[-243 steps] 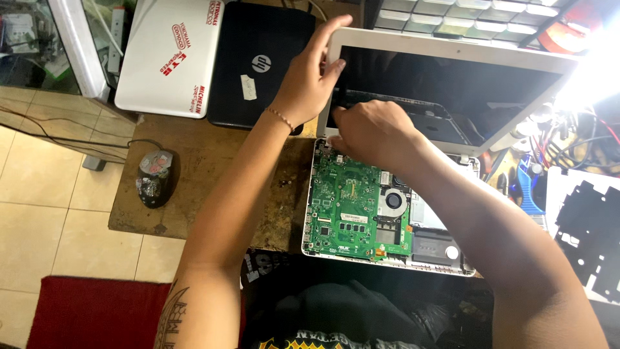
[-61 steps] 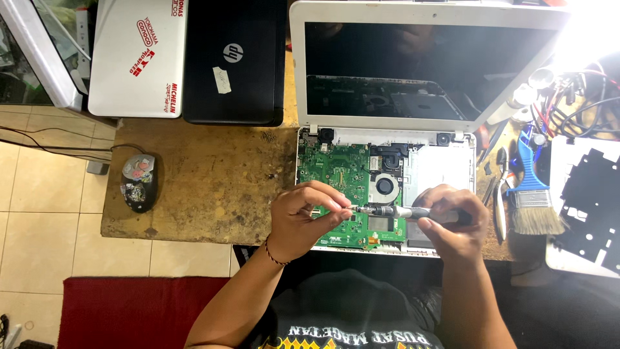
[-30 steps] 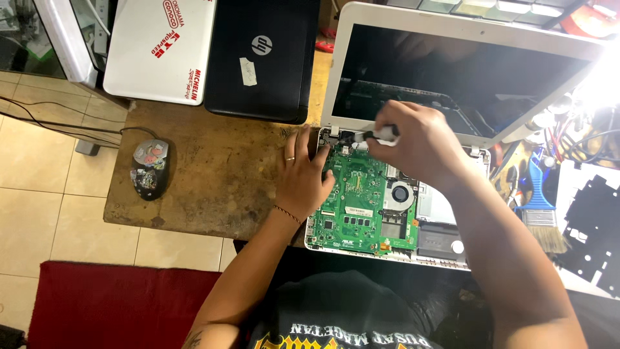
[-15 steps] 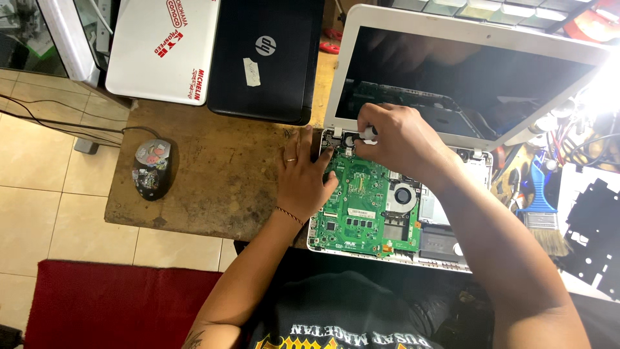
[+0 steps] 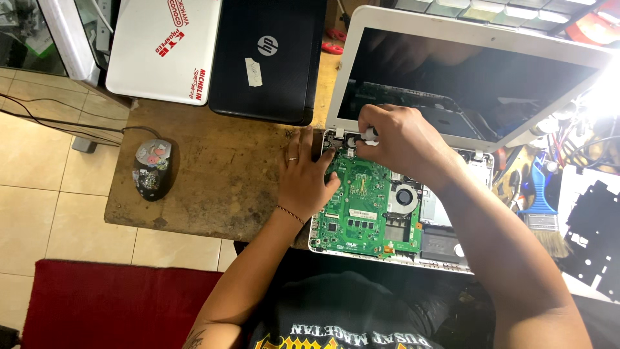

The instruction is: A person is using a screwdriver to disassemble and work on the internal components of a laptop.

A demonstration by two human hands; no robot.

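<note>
A worn wooden table (image 5: 213, 194), scuffed and stained, carries everything. At 12 o'clock lie two shut laptops side by side — a white one (image 5: 165, 48) with red stickers and a black one (image 5: 268, 58) with a small paper label.

From the centre out to 2 o'clock sits the opened laptop (image 5: 452, 90), its dark glossy screen tilted up in a white frame and its base stripped bare. In that base the green board (image 5: 361, 210) shows chips and a round fan (image 5: 405, 196) to its right.

At 9 o'clock rests a dark rounded mouse (image 5: 152, 169), its cable trailing off toward the tiled floor. At 3 o'clock a blue-handled brush (image 5: 541, 207) lies among loose wires.

The left hand (image 5: 303, 178) lies flat, fingers spread, pressing the base's left edge and covering part of the board. The right hand (image 5: 403, 139) is curled at the left hinge (image 5: 337, 139), pinching a small pale tool (image 5: 370, 134) — what sort I cannot tell; its forearm hides the base's right side.
</note>
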